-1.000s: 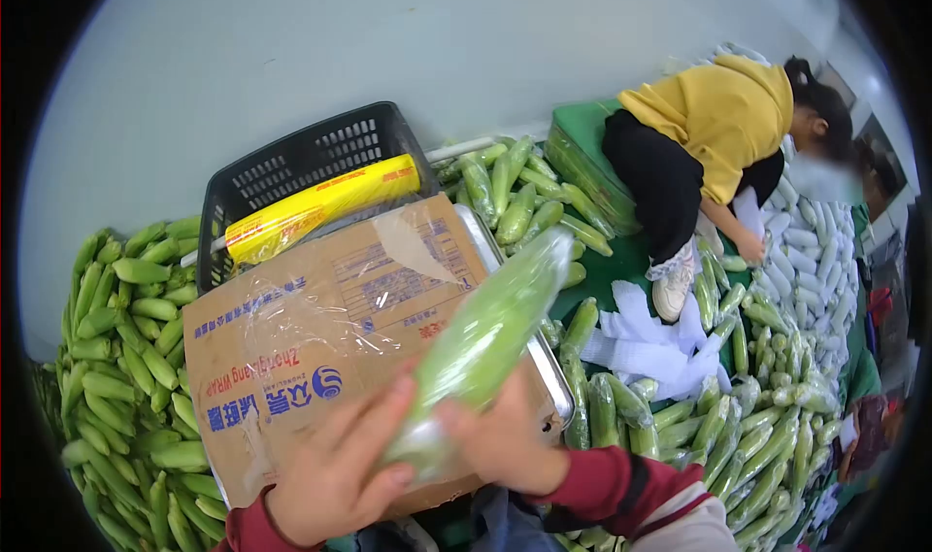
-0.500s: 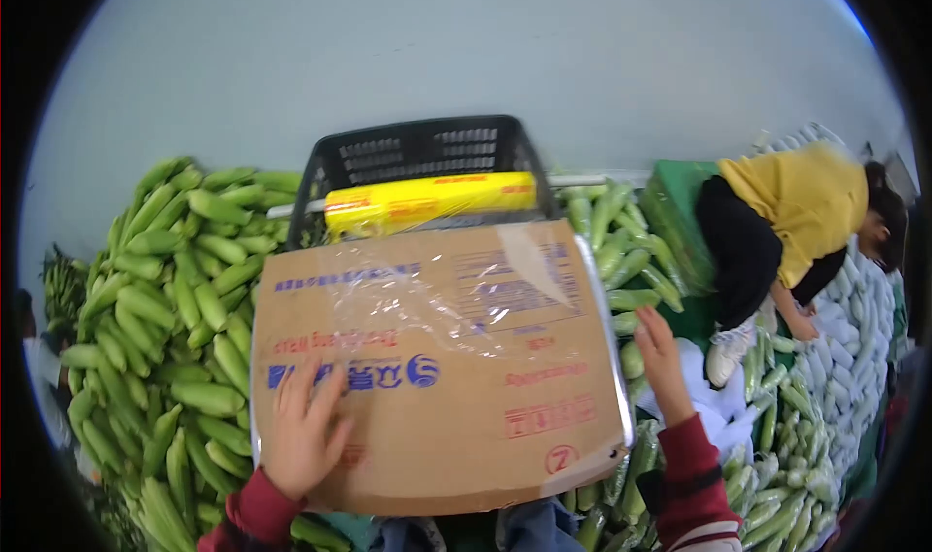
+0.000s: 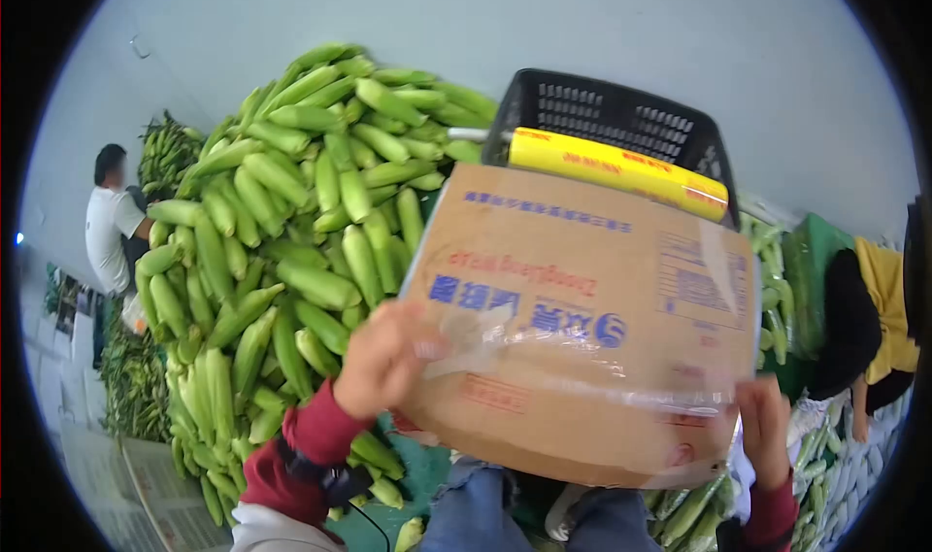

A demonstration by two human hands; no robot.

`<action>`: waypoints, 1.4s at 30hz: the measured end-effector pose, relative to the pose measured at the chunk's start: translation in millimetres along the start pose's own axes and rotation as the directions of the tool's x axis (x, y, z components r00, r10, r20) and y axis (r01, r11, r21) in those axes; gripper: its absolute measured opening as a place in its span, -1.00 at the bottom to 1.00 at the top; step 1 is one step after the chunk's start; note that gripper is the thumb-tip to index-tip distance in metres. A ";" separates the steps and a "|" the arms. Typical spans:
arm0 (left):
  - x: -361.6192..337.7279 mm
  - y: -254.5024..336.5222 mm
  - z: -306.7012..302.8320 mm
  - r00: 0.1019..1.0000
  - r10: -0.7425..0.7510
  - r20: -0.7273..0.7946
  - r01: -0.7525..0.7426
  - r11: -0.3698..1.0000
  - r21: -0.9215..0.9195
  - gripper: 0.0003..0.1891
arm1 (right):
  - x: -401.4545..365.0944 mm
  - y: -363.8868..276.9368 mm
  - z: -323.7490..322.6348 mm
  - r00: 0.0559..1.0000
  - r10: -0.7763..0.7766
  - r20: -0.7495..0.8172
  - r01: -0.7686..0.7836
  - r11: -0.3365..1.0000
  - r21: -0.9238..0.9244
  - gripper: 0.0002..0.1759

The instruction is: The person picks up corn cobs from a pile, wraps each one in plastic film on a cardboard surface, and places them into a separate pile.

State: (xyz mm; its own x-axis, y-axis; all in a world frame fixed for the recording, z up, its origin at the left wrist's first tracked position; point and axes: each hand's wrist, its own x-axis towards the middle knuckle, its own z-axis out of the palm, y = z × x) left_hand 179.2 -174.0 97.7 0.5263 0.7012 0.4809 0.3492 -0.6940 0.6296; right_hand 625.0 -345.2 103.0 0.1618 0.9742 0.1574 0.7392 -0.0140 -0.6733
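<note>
A flat cardboard sheet [image 3: 573, 261] with blue and red print lies over my lap. Clear film [image 3: 602, 372] runs across its lower part, wrinkled and shiny, between my two hands. My left hand [image 3: 393, 353], slightly blurred, is closed on the film at the sheet's left edge. At the right edge my right hand [image 3: 767, 421] has its fingers curled on the film's other end. Behind the sheet, a yellow roll [image 3: 616, 171] on a pale rod rests at the front of a black basket [image 3: 612, 100].
Green corn cobs [image 3: 282, 202] are heaped on the left. Wrapped cobs [image 3: 689, 513] lie at the lower right, beside a green bundle [image 3: 811, 270]. A person in yellow [image 3: 883, 304] bends at the right, and another person in white [image 3: 109, 227] sits at the far left.
The view has swung left, so the sheet and basket appear further right. The film now stretches lower across the sheet, and both hands have gone from spread fingers to closed on it.
</note>
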 end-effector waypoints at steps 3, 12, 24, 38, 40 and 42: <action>-70.0 13.2 0.7 0.988 0.124 0.096 -0.131 0.989 0.073 -0.80 | -35.7 -15.1 7.2 0.958 -0.243 0.151 0.253 0.966 -0.052 -0.83; -301.7 -191.6 143.4 0.228 -0.857 -0.463 0.937 0.322 -0.135 -0.25 | -52.9 -2.5 48.2 0.957 0.159 0.243 -0.185 0.979 0.088 -0.96; -226.7 -38.6 -32.9 0.430 -0.882 0.194 0.292 -0.067 -0.954 -0.45 | -44.6 -16.5 43.3 0.919 0.196 0.341 -0.184 0.981 -0.067 -0.94; 57.6 89.0 127.9 0.852 0.200 0.484 -0.429 0.796 0.426 -0.32 | -32.4 -67.9 7.9 0.956 0.113 0.270 -0.232 0.857 0.460 -0.67; 52.5 90.4 129.9 0.821 0.161 0.548 -0.396 0.852 0.342 -0.35 | -14.1 -72.7 29.5 0.990 0.064 0.126 -0.116 0.877 0.467 -0.64; 49.6 79.6 124.5 0.853 0.289 0.434 -0.363 0.927 0.097 -0.39 | 16.7 -54.2 67.9 0.978 -0.184 0.094 0.179 0.982 0.056 -0.61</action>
State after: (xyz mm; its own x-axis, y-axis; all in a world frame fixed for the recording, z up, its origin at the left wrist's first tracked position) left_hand 329.7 -214.8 95.7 0.8863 0.3269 0.3279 0.2078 -0.9137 0.3493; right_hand 543.3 -312.9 93.1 -0.0391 0.9770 0.2094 0.7186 0.1731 -0.6735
